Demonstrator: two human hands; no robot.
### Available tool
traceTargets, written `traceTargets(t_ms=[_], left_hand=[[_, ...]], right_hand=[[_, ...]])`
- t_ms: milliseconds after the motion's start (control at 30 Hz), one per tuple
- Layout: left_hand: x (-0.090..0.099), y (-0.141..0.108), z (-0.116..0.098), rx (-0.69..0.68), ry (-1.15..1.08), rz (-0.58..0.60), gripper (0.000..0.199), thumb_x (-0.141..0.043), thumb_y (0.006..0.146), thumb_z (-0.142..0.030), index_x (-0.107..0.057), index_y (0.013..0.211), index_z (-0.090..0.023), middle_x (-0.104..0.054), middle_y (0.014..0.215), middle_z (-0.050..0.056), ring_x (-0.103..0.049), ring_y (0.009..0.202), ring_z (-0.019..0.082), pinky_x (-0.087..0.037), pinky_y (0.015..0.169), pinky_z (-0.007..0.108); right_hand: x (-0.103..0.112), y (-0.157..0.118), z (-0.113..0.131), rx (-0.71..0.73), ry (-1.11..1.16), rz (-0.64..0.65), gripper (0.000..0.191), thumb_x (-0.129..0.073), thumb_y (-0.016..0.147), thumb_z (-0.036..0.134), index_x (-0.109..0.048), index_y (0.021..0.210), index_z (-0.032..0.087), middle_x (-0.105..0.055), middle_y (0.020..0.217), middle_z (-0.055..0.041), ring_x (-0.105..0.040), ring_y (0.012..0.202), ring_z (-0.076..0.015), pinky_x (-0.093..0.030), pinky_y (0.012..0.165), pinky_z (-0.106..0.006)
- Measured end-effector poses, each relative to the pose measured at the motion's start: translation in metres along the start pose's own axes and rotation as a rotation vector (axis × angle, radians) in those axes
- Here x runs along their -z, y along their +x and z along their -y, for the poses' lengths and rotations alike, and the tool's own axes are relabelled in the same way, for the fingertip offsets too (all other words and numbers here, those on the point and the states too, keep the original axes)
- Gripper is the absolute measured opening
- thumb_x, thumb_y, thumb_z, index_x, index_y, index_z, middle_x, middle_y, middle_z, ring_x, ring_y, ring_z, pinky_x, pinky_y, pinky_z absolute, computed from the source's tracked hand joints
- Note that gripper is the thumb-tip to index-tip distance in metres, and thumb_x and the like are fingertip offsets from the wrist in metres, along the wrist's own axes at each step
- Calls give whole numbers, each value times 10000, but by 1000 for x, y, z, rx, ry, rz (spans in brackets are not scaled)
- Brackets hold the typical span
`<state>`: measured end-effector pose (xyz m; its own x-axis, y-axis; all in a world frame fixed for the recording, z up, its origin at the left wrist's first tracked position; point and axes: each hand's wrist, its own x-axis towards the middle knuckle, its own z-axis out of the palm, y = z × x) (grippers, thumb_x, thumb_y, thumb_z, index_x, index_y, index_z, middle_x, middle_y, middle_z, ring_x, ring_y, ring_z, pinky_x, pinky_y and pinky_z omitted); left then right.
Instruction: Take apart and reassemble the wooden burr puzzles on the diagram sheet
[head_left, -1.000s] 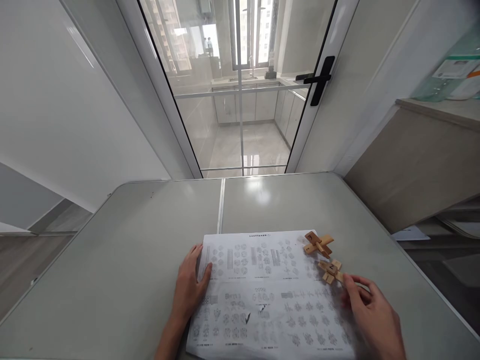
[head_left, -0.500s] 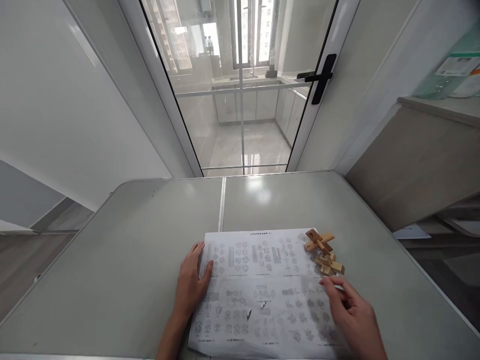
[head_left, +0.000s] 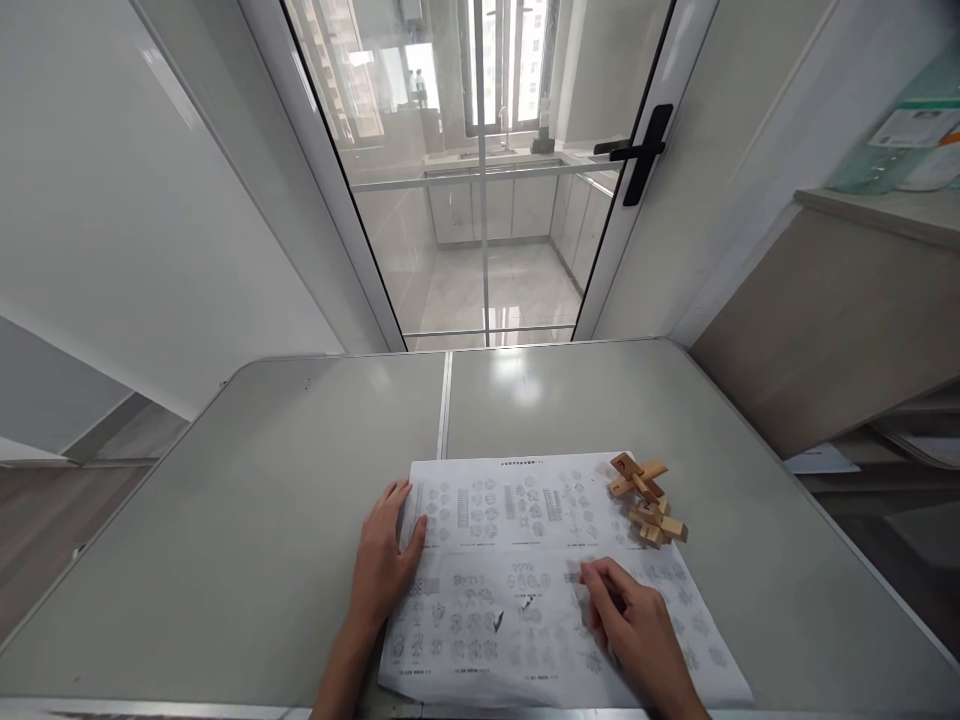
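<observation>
A large printed sheet of paper (head_left: 480,560) lies on the table, covered with rows of small diagrams and two dark tick-like marks. My left hand (head_left: 384,555) rests flat over its left edge, thumb spread from the fingers. Over the lower right part of the sheet is my right hand (head_left: 634,625), its thumb and index finger pressed together and the others curled under. Whatever those fingers hold, if anything, is hidden. Beyond this hand, at the sheet's upper right edge, sit two interlocking wooden puzzles: a brown one (head_left: 637,478) and, nearer me, a paler one (head_left: 657,523).
The grey-green table (head_left: 225,560) has a metal seam (head_left: 445,400) running away from me. Behind it stands a glass door (head_left: 525,250) with a black handle (head_left: 647,152), a kitchen visible through it. A wooden cabinet (head_left: 862,320) with plastic bottles on top stands to the right.
My right hand has moved left across the sheet, from beside the wooden puzzles toward the middle, uncovering the sheet's lower right corner. My left hand has stayed in place.
</observation>
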<state>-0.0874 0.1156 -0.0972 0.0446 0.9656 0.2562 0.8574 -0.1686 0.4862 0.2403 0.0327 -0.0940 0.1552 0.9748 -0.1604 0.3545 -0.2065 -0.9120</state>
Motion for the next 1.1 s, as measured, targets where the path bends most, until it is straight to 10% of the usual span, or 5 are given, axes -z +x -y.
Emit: traceTargets(t_ms=[1100], left_hand=[[-4, 0, 0, -46, 15, -21, 441, -518, 1023, -410, -564, 1426, -238, -584, 1535, 104, -465, 1487, 335, -420, 1190, 582]], right_hand=[[4, -2, -4, 25, -11, -37, 571, -461, 973, 711, -659, 763, 217, -483, 481, 54, -449, 428, -144, -397, 493, -260]])
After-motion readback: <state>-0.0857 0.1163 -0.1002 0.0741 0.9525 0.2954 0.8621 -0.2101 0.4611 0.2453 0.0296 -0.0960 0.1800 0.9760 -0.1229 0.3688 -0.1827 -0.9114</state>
